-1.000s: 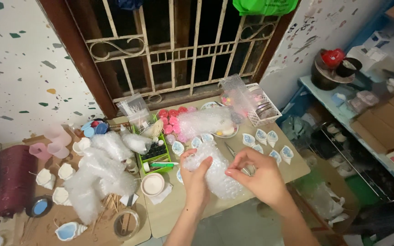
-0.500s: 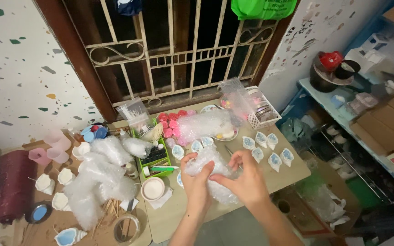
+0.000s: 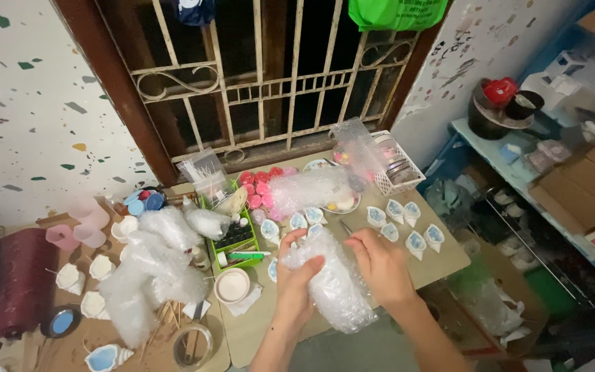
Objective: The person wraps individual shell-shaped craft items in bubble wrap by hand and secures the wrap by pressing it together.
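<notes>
While both hands work at the near edge of a small beige table (image 3: pixel 449 258), they hold a bundle of clear bubble wrap (image 3: pixel 332 282), a crinkled, glossy plastic sheet studded with small air pockets and gathered into a loose, lumpy roll. The left hand (image 3: pixel 296 275) curls around the bundle's left side with the fingers wrapped over the plastic, and the right hand (image 3: pixel 380 265) presses on its upper right side, fingers bent and closed on the wrap. What the wrap encloses cannot be made out through the cloudy plastic. Just beyond the hands lie rows of small shell-shaped pieces (image 3: pixel 408 231), white with pale blue centres, smooth and glazed looking. Behind them sits a cluster of round pink pieces (image 3: pixel 259 189) next to another heap of bubble wrap (image 3: pixel 311 189), and a white wire basket (image 3: pixel 394 172) stands at the table's far right corner. A green plastic tray (image 3: pixel 239 234) holds slim tools and bottles. To the left, a long pile of bubble wrap (image 3: pixel 149 269) sprawls across a brown surface, among more white shell shapes (image 3: pixel 70 277), translucent pink cups (image 3: pixel 80 224) and a round white lid (image 3: pixel 232 284). A brown-framed window with a curled metal grille (image 3: pixel 270 89) rises behind the table, set in a speckled white wall (image 3: pixel 29 103).
</notes>
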